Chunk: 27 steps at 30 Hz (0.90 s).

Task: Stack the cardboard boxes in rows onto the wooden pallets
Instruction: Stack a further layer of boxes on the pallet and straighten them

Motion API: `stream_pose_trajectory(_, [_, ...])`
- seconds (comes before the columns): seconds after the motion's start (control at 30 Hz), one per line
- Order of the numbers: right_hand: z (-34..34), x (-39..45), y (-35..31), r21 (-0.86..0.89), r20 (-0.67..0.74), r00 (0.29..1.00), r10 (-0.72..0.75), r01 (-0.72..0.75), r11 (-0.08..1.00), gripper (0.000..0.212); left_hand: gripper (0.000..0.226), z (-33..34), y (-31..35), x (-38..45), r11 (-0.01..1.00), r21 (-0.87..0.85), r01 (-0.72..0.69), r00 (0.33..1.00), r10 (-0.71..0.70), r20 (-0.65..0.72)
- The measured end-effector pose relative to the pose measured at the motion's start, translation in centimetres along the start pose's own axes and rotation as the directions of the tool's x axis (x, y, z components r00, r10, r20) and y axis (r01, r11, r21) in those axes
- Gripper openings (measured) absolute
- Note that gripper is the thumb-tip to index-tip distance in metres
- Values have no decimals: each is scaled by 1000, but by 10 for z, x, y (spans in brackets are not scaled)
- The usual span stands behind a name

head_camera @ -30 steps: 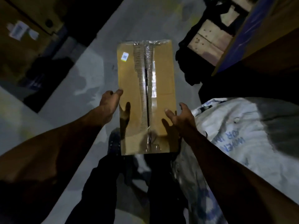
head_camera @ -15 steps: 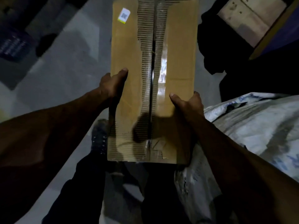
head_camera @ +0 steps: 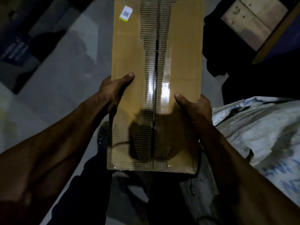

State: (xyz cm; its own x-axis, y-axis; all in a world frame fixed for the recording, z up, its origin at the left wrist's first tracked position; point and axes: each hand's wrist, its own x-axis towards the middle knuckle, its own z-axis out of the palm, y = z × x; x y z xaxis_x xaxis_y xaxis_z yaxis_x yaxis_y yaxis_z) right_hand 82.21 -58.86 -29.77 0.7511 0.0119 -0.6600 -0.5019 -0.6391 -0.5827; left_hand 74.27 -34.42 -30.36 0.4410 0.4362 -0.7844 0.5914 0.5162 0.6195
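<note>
Both hands on the cardboard box [head_camera: 129, 62] now, held above the grey floor [head_camera: 65, 78]: left hand [head_camera: 112, 90] grips its left edge, thumb across the top; right hand [head_camera: 194, 106] clamps the right edge. Right of the box lies a white woven sack [head_camera: 259, 135]; a wooden pallet [head_camera: 250, 20] sits beyond.

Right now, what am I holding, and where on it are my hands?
A taped cardboard box, gripped by its two long sides: left hand on the left edge, right hand on the right edge, thumbs over the top face.
</note>
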Motion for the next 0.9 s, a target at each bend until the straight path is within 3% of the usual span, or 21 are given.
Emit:
stream_pose_trajectory(0.17, [-24, -38, -45, 32, -61, 998, 16, -14, 999, 76, 38, -6, 61, -54, 995, 80, -66, 996, 60, 68])
stream_pose_trajectory(0.33, [-70, -101, -124, 100, -144, 989, -24, 38, 994, 62, 46, -13, 148, -140, 963, 142, -230, 966, 208, 152])
stream_pose_trajectory(0.47, [-118, -172, -188, 141, -182, 982, -49, 75, 987, 81, 43, -17, 218, -223, 931, 150, -334, 938, 313, 148])
stream_pose_trajectory(0.57, [-149, -230, -226, 171, -198, 977, -78, 112, 979, 68, 40, -25, 265, -289, 907, 142, -397, 912, 371, 176])
stream_pose_trajectory(0.7, [-178, -302, -271, 189, -260, 959, -117, 169, 967, 69, 42, -42, 315, -362, 881, 152, -447, 888, 416, 197])
stream_pose_trajectory(0.83, [-189, -356, -306, 169, -291, 941, -173, 229, 959, 44, 55, -65, 347, -408, 858, 160, -488, 868, 458, 191])
stream_pose_trajectory(0.9, [-186, -377, -322, 160, -308, 929, -203, 261, 952, 48, 58, -80, 358, -419, 849, 146, -508, 858, 483, 177])
